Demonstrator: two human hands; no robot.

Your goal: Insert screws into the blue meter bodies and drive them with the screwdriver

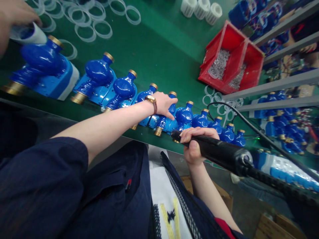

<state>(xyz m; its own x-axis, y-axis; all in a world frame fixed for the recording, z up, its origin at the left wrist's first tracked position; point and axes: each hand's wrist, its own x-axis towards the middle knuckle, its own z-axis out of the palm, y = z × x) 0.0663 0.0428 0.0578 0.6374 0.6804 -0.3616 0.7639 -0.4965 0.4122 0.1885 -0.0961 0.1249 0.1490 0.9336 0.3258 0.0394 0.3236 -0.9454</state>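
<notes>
A row of blue water meters (124, 88) with brass threaded ends lies along the near edge of the green bench. My left hand (163, 104), with a watch on its wrist, lies over one blue water meter (172, 108) in the middle of the row. Its thumb and forefinger sit on either side of the rounded body; the other fingers are partly hidden. In my right hand (196, 144) is a black electric screwdriver (219, 151), fingers wrapped around its front part. The tool's tip points left, close to the brass ends of the meters; its bit cannot be made out.
A red divided bin (231, 59) holds small metal screws. Clear rings (84, 20) lie at the back left, more beside the bin. White cylinders (200, 9) stand at the back. The black cable (261, 136) and grey rails (281, 83) are on the right. Another person's hand (15, 16) is at upper left.
</notes>
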